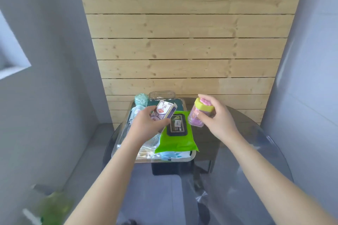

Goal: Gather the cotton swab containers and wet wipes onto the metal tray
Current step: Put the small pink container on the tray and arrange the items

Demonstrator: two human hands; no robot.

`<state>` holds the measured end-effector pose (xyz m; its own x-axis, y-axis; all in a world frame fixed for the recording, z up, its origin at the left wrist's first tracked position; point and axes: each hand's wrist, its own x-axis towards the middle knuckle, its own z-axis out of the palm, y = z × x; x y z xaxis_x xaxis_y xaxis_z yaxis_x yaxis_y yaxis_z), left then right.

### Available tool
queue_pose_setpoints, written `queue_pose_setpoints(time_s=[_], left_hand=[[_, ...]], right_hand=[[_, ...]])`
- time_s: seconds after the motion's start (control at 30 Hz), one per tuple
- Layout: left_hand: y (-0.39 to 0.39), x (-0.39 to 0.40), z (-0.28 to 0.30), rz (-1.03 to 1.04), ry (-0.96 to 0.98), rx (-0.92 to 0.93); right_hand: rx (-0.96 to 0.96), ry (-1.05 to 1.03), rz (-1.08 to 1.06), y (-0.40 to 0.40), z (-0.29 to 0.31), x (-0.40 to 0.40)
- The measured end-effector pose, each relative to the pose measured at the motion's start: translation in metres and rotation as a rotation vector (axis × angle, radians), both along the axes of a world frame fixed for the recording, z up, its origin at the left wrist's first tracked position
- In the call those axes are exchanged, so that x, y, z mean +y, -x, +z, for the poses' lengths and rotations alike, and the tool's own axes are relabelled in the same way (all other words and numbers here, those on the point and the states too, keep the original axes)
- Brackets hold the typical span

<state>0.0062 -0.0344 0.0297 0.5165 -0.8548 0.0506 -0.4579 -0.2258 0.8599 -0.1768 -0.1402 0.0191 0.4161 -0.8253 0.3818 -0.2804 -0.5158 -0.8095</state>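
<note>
The metal tray [192,157] sits at the far left of a round glass table [237,151], pushed close to the pale wooden plank wall [182,42], and it is already crowded. A green wet wipes pack [175,140] with a dark flap lies across its right half, its near corner hanging over the tray's front rim, with a pale blue packet [170,155] showing from under it and a bundle of wooden-stemmed swabs [144,153] at the near left. At the far end stand a teal round-topped container [141,98] and a clear plastic box [161,95]. The left hand [146,124] grips a patterned white-and-purple box [163,110], held tilted above the tray's middle. The right hand [215,115] holds a pink cotton swab jar [198,115] with a yellow lid — fingers curled round it, lifted just off the tray's right edge over bare glass. To the right the tabletop lies open; grey walls close in on both sides.
</note>
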Motion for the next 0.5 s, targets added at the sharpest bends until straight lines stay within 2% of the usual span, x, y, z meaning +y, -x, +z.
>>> queue_pose_setpoints(time_s=[0.13, 0.23, 0.33, 0.5], left_hand=[[-0.043, 0.026, -0.005, 0.101, -0.039, 0.257], [-0.075, 0.039, -0.014, 0.185, -0.088, 0.373], [-0.1, 0.044, -0.027, 0.235, -0.149, 0.341], [-0.107, 0.033, -0.04, 0.206, -0.234, 0.298]], right_hand=[[-0.007, 0.016, 0.072, -0.038, 0.001, 0.02], [0.004, 0.011, 0.122, -0.064, -0.001, 0.031], [0.017, 0.016, 0.156, -0.088, -0.003, 0.038], [0.026, -0.008, 0.19, -0.114, -0.009, 0.043]])
